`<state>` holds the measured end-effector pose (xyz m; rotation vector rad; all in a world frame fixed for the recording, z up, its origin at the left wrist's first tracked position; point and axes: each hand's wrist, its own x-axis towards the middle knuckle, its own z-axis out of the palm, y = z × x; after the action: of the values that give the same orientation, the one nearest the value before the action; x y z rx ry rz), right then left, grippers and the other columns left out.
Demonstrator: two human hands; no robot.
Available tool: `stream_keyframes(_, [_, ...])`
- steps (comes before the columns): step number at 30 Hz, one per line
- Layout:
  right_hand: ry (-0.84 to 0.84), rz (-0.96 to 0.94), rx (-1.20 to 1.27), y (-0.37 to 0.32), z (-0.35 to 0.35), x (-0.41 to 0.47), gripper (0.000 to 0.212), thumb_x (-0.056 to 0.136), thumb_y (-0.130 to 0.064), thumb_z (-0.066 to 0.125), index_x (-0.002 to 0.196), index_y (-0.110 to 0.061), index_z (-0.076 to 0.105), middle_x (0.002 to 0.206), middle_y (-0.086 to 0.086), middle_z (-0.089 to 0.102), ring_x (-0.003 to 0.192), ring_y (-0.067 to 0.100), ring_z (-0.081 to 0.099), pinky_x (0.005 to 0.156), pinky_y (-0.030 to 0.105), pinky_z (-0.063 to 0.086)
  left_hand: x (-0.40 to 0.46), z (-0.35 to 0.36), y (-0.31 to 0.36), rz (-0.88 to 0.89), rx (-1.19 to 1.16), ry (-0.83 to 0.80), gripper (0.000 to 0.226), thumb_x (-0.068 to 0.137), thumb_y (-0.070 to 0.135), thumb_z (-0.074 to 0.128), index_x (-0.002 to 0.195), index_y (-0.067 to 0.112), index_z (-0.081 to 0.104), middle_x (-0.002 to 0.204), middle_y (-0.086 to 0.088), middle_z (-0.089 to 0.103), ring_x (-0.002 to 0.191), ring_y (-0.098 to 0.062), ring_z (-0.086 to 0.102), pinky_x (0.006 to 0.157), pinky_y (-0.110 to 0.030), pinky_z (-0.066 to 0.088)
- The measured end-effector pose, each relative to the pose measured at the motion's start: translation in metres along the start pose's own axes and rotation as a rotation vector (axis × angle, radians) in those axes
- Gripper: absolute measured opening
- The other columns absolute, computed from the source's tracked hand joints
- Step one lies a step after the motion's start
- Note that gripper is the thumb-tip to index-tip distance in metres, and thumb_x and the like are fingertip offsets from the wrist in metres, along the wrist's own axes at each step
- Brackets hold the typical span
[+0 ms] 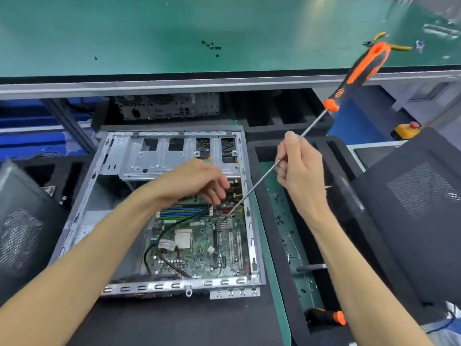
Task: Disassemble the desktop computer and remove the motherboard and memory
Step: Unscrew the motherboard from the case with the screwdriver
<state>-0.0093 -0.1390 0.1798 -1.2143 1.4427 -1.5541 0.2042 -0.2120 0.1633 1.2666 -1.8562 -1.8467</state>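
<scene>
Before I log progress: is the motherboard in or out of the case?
In. The motherboard lies flat inside the open case, cables attached, screwdriver tip resting on it.

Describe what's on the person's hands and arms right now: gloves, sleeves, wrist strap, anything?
Both are bare. The left hand and right hand wear no gloves, and no rings are visible. Both forearms are uncovered up to the frame's edge, with no sleeve in view. No watch, bracelet or wrist strap shows on either wrist, and no cable is attached to either arm.
</scene>
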Motion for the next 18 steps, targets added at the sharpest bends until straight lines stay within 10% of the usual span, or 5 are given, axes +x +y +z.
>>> stream_keyframes(6, [-0.175, -0.049, -0.234, 0.021, 0.025, -0.014, 0.041, 0.106, -0.028, 0.049, 0.070, -0.015, 0.064, 0.058, -0.003, 0.058, 0.052, 0.012, 0.049, 0.050, 0.026, 0.038, -0.016, 0.005, -0.066, -0.034, 0.775, -0.231, 0.022, 0.092, 0.024, 0.065, 0.113, 0.022, 0.058, 0.094, 0.012, 0.062, 0.083, -0.010, 0.060, 0.071, -0.019, 0.044])
stream_keyframes(11, [-0.270, -0.013, -0.307, 0.036, 0.027, -0.029, 0.041, 0.105, -0.033, 0.048, 0.070, -0.019, 0.063, 0.059, 0.004, 0.060, 0.048, 0.013, 0.055, 0.046, 0.021, 0.045, -0.015, 0.030, -0.097, -0.125, 0.673, -0.467, 0.054, 0.083, 0.041, 0.076, 0.128, 0.025, 0.051, 0.097, 0.012, 0.058, 0.082, -0.009, 0.055, 0.070, -0.020, 0.042])
stream_keyframes(18, [-0.233, -0.079, -0.339, 0.038, 0.032, -0.038, 0.040, 0.106, -0.031, 0.045, 0.072, -0.020, 0.062, 0.060, 0.002, 0.058, 0.048, 0.008, 0.051, 0.045, 0.023, 0.043, -0.015, 0.019, -0.099, -0.146, 0.826, -0.382, 0.019, 0.099, 0.037, 0.055, 0.083, 0.027, 0.060, 0.084, 0.005, 0.069, 0.070, -0.009, 0.062, 0.068, -0.028, 0.052])
